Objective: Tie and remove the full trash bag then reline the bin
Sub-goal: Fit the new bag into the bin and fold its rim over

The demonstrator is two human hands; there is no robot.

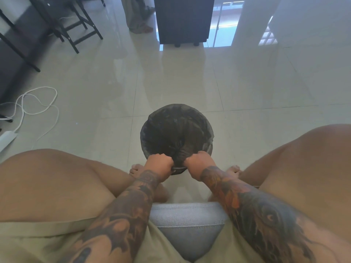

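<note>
A round dark bin (208, 149) stands on the tiled floor between my bare feet, lined with a black trash bag (171, 133) whose edge is folded over the rim. My left hand (159, 164) is a fist gripping the bag's edge at the near rim. My right hand (198, 161) grips the bag edge just to the right of it, a bunched fold of plastic between the two fists. The bag's inside looks dark and crumpled; I cannot make out its contents.
I sit on a grey cushioned seat (190, 221), knees spread to both sides. A white cable and power strip (24, 109) lie on the floor at left. Black chair legs (76, 29) stand far left, a dark cabinet (183, 19) behind. Another person's feet (141, 28) are at the back.
</note>
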